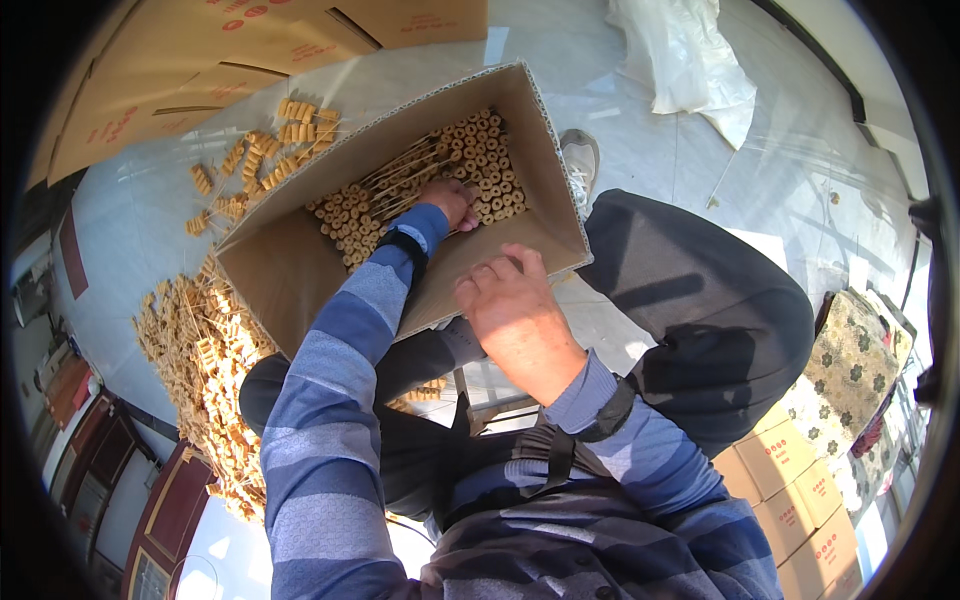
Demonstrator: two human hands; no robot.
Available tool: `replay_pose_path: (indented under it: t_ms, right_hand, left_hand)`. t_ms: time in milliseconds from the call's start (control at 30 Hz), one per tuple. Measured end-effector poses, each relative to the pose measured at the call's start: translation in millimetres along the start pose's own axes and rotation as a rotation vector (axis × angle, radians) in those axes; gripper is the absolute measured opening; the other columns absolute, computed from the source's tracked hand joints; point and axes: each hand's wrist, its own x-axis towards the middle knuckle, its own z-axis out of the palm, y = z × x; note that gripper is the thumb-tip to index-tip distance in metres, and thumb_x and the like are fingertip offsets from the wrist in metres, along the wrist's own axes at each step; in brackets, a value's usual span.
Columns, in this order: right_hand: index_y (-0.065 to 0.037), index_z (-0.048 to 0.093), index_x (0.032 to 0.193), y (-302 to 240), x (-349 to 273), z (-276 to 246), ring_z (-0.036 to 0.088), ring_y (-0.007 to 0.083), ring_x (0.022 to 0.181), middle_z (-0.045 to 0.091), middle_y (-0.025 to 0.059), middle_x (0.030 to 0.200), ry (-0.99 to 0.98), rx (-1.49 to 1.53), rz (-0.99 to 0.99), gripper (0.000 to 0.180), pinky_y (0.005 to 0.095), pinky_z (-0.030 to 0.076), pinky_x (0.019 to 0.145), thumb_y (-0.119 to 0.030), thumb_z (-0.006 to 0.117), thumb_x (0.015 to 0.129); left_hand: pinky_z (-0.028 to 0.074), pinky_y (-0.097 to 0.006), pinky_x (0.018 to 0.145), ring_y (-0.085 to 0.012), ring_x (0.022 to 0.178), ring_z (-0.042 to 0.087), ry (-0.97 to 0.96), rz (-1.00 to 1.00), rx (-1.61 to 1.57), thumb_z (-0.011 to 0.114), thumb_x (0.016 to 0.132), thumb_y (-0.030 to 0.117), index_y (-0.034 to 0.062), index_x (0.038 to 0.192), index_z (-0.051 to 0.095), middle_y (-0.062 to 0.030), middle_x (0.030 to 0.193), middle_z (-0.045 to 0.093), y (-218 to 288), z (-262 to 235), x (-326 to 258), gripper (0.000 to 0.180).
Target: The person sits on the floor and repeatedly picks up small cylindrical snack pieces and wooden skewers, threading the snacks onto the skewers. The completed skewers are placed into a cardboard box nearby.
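Observation:
An open cardboard box (pixel 285 265) stands tilted between my legs. Inside it, tan spiral pieces on thin sticks (pixel 360 222) are packed in two groups, their round ends facing up, with bare sticks running between them. My left hand (pixel 452 203) reaches down into the box, its fingers curled in against the sticks and pieces. What those fingers hold is hidden beneath them. Over the near side of the box, by its rim, is my right hand (pixel 515 310). Its fingers are loosely bent and a little apart, and nothing shows in them.
Loose spiral pieces (pixel 290 135) lie on the floor beyond the box's left side. A large heap of skewered pieces (pixel 205 350) is at left. Cardboard cartons (pixel 290 50) stand at the far left, smaller cartons (pixel 790 490) at lower right. A white plastic bag (pixel 690 60) lies at far right.

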Motion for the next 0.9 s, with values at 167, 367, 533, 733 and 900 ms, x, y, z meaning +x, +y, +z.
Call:
replay_pose_path:
  t_ms: [167, 367, 533, 733, 900]
  right_hand:
    - [-0.001, 0.068, 0.095, 2.3, 0.7, 1.1, 0.060, 0.0247, 0.096, 0.065, 0.0098, 0.090, 0.058, -0.005, -0.034, 0.022, 0.0452, 0.037, 0.107, -0.013, 0.060, 0.078]
    - [-0.001, 0.066, 0.103, 1.0, -2.5, -1.4, 0.062, 0.0232, 0.103, 0.067, 0.0102, 0.098, 0.004, -0.016, -0.007, 0.027, 0.0445, 0.039, 0.105, -0.011, 0.060, 0.079]
    - [-0.002, 0.067, 0.096, 0.8, -4.7, -0.9, 0.061, 0.0236, 0.098, 0.065, 0.0096, 0.091, 0.067, -0.018, -0.016, 0.021, 0.0431, 0.039, 0.105, -0.012, 0.060, 0.079]
    - [-0.002, 0.067, 0.094, 2.4, -2.4, 1.7, 0.060, 0.0242, 0.096, 0.065, 0.0098, 0.089, 0.100, -0.034, -0.031, 0.019, 0.0430, 0.039, 0.105, -0.013, 0.060, 0.079]
    - [-0.001, 0.067, 0.095, 2.0, -3.9, 1.9, 0.060, 0.0249, 0.097, 0.065, 0.0103, 0.090, 0.103, -0.015, -0.037, 0.021, 0.0428, 0.039, 0.105, -0.013, 0.060, 0.079]
  left_hand:
    - [0.058, -0.034, 0.053, -0.0236, 0.061, 0.068, 0.001, -0.089, -0.008, 0.055, 0.103, 0.015, -0.0064, 0.106, 0.061, -0.0185, 0.076, 0.070, 0.9, 0.7, 15.7, 0.023]
    - [0.058, -0.039, 0.057, -0.0283, 0.065, 0.069, 0.142, 0.016, 0.374, 0.055, 0.101, 0.019, -0.0064, 0.102, 0.064, -0.0215, 0.080, 0.071, 10.3, 4.2, 9.9, 0.026]
    - [0.056, -0.048, 0.081, -0.0425, 0.090, 0.068, 0.338, 0.390, 0.930, 0.059, 0.096, 0.025, -0.0010, 0.103, 0.066, -0.0256, 0.097, 0.070, 14.5, -15.0, -5.4, 0.028]
    - [0.053, -0.050, 0.086, -0.0438, 0.094, 0.066, 0.313, 0.419, 0.942, 0.056, 0.094, 0.027, 0.0029, 0.105, 0.067, -0.0255, 0.100, 0.069, 13.1, -7.2, 18.5, 0.029]
    - [0.052, -0.047, 0.089, -0.0414, 0.097, 0.065, 0.340, 0.433, 0.885, 0.058, 0.094, 0.023, 0.0035, 0.109, 0.068, -0.0237, 0.103, 0.069, 11.8, -13.9, 8.9, 0.027]
